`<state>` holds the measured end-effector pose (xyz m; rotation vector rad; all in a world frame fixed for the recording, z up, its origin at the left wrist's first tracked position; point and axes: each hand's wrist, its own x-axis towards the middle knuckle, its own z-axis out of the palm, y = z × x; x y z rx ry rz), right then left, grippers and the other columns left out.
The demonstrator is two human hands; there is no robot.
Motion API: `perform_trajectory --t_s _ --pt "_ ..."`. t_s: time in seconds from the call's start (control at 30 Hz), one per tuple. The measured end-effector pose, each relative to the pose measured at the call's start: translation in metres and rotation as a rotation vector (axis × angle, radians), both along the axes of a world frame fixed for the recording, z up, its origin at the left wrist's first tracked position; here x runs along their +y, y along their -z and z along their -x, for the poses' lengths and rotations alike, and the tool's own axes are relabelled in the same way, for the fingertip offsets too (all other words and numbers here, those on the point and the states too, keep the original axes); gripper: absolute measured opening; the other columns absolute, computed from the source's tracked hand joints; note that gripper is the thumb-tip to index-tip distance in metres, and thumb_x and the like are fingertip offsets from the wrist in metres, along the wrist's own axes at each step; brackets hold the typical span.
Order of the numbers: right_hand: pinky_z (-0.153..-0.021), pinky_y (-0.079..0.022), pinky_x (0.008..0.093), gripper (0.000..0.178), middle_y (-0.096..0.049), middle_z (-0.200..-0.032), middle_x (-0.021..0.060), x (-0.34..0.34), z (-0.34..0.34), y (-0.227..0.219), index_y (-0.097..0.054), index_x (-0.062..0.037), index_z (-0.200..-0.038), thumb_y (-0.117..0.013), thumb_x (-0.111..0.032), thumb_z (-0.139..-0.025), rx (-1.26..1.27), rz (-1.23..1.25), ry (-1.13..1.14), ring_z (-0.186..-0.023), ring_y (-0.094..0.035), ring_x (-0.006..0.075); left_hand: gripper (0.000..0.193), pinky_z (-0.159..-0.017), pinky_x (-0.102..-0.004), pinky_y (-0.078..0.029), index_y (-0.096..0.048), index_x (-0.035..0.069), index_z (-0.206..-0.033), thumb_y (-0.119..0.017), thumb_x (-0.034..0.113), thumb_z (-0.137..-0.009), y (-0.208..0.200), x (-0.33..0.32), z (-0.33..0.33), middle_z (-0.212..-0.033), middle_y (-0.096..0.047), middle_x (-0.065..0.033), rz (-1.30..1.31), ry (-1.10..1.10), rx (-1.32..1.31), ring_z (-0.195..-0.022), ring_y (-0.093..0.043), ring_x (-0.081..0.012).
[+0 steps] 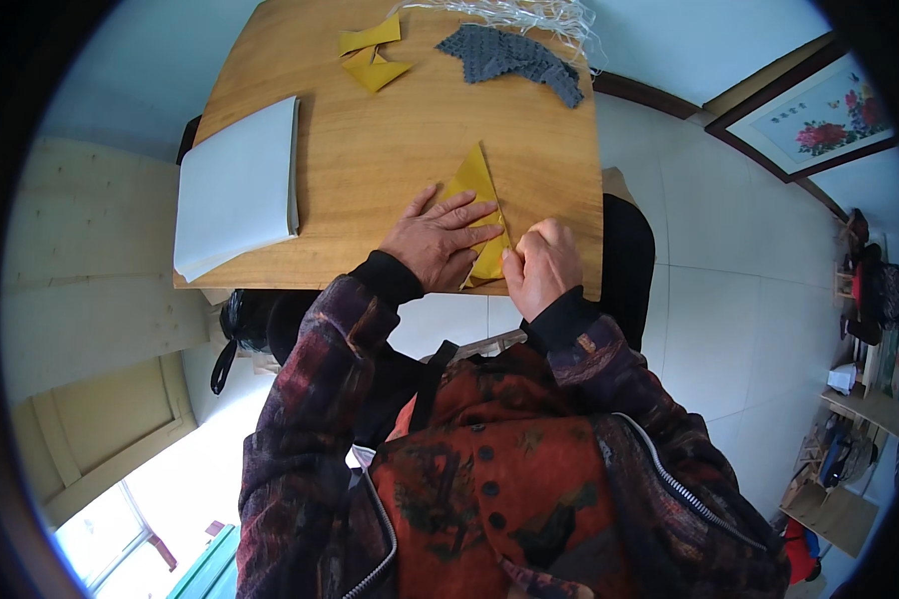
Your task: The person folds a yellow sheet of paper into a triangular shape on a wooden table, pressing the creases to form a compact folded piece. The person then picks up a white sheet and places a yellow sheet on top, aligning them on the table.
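Note:
A folded piece of yellow paper [476, 170] lies near the front edge of the wooden table, its pointed tip toward the far side. My left hand [440, 240] rests flat across it, fingers spread and pressing it down. At the paper's right edge is my right hand [546, 265], its fingers curled in, the thumb against the lower right edge. Whether the right fingers pinch the paper or only press along its fold is hard to see.
On the wooden table [370, 160], a stack of white paper [240, 185] lies at the left. Folded yellow paper pieces [375, 55], a grey knitted cloth [509, 58] and clear plastic strands [529, 14] lie at the far side. A black-covered seat [629, 255] stands at the right.

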<state>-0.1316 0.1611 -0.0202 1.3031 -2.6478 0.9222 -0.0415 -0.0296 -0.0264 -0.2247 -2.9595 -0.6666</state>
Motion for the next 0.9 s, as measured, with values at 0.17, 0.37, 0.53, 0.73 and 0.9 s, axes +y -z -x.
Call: perform_trajectory --t_s 0.17,0.37,0.53,0.73,0.9 --pt "-0.085 -0.041 0.0457 0.029 -0.052 -0.107 0.0137 0.011 -0.004 -0.003 -0.056 -0.0038 -0.099 -0.071 -0.016 -0.076 0.017 0.105 -0.151 -0.1 -0.051 0.0348 0.045 -0.116 -0.0521 -0.019 -0.059 0.028 -0.132 -0.059 0.022 -0.088 0.002 -0.001 0.0 -0.148 -0.046 0.0029 0.041 0.002 0.034 -0.139 -0.04 -0.0217" --pt "-0.113 -0.026 0.0513 0.073 -0.046 -0.143 0.0089 0.033 -0.032 0.006 -0.05 -0.0046 -0.134 -0.078 -0.022 -0.07 0.118 -0.104 -0.409 -0.138 -0.038 0.0275 0.047 -0.116 -0.0508 -0.021 -0.059 0.027 -0.132 -0.062 0.021 -0.086 0.004 0.0 -0.001 -0.148 -0.047 0.0035 0.041 -0.009 0.055 -0.138 -0.04 -0.0216" --pt "-0.114 -0.025 0.0513 0.078 -0.044 -0.145 0.0085 0.037 -0.031 0.013 -0.048 -0.0086 -0.138 -0.08 -0.022 -0.069 0.155 -0.144 -0.425 -0.139 -0.037 0.0269 0.048 -0.116 -0.0512 -0.021 -0.06 0.027 -0.131 -0.063 0.022 -0.083 0.005 0.0 -0.001 -0.147 -0.047 0.0036 0.034 -0.005 0.073 -0.138 -0.04 -0.0217" --pt "-0.113 -0.026 0.0525 0.077 -0.04 -0.148 0.0075 0.037 -0.032 0.011 -0.048 -0.0138 -0.14 -0.079 -0.023 -0.071 0.136 -0.174 -0.433 -0.139 -0.036 0.0267 0.049 -0.115 -0.0521 -0.021 -0.06 0.027 -0.131 -0.064 0.022 -0.083 0.005 -0.001 0.0 -0.147 -0.047 0.0032 0.031 0.0 0.07 -0.138 -0.041 -0.022" --pt "-0.111 -0.028 0.0535 0.075 -0.038 -0.15 0.0072 0.036 -0.032 0.01 -0.048 -0.0144 -0.14 -0.077 -0.024 -0.072 0.125 -0.192 -0.431 -0.14 -0.035 0.0266 0.047 -0.116 -0.0518 -0.021 -0.06 0.027 -0.131 -0.064 0.024 -0.085 0.005 -0.001 -0.001 -0.147 -0.047 0.0029 0.025 -0.004 0.072 -0.138 -0.041 -0.0217"
